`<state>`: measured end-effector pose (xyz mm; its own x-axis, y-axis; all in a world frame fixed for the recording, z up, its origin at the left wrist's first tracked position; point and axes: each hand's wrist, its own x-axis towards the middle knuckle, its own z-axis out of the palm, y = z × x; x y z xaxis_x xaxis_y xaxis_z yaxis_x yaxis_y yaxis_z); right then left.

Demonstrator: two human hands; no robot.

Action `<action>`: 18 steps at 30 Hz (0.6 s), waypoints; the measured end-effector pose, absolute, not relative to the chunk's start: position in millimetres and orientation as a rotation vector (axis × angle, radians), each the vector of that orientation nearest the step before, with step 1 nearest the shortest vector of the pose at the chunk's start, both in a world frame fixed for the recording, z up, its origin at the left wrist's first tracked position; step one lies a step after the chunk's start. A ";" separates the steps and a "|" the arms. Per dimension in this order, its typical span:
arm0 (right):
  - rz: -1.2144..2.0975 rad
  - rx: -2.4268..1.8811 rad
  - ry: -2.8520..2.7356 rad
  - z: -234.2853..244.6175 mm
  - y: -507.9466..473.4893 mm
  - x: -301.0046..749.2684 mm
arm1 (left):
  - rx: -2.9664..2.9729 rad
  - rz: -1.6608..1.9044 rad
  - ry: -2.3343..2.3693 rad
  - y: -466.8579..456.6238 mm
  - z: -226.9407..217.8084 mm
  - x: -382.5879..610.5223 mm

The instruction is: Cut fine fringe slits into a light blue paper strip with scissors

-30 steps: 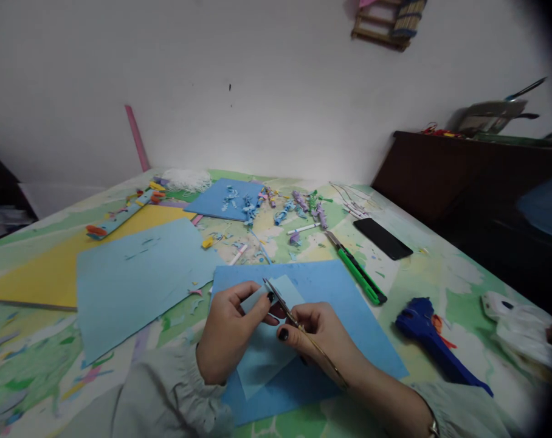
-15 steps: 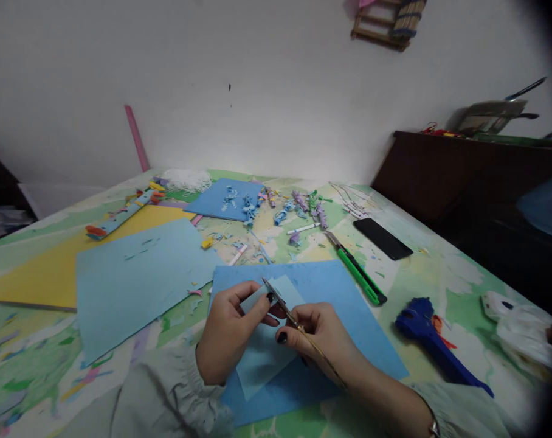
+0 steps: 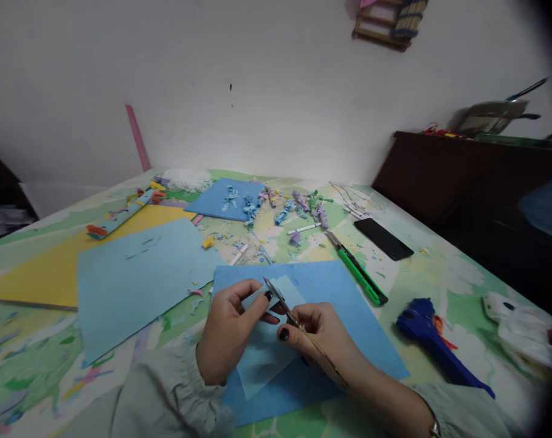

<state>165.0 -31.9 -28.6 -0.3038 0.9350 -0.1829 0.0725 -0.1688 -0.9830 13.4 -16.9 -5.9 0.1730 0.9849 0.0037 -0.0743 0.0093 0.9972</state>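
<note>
My left hand (image 3: pixel 225 331) is closed, thumb against fingers, on a small light blue piece of sheet (image 3: pixel 254 298). In my right hand (image 3: pixel 333 344) are slim scissors (image 3: pixel 276 294) with silver blades and gold handles, seen edge-on. Their blades point up and left, lying close to my left thumb at the piece. Whether the blades are parted cannot be made out. Beneath both hands a light blue rectangle (image 3: pixel 258 368) lies on a larger blue foam sheet (image 3: pixel 358 316). My fingers hide part of the held piece.
Right of the sheet lie a green utility knife (image 3: pixel 360 274), a black phone (image 3: pixel 383 238) and a blue glue gun (image 3: pixel 433 340). Light blue (image 3: pixel 139 286) and yellow (image 3: pixel 34 267) sheets are at left. Curled foam pieces (image 3: pixel 285 213) and scraps are scattered behind.
Hardly anything differs. The whole view has shifted very slightly, and both hands keep the same hold on the piece and the scissors.
</note>
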 end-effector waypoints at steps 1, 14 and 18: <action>1.562 -1.206 -1.384 -28.6 -31.7 164.9 | 1.236 1.108 1.033 -16.7 -6.1 13.2; 1.584 -1.205 -1.331 -30.4 -31.5 163.7 | 1.265 1.063 1.058 -17.2 -6.0 12.6; 1.584 -1.206 -1.328 -29.8 -31.1 163.9 | 1.279 1.073 1.049 -17.4 -5.9 12.3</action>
<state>163.9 -31.1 -29.8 -0.2929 0.9348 -0.2008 0.0345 -0.1996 -0.9793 12.3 -17.4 -5.9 0.1945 0.9809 0.0010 -0.0210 0.0032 0.9998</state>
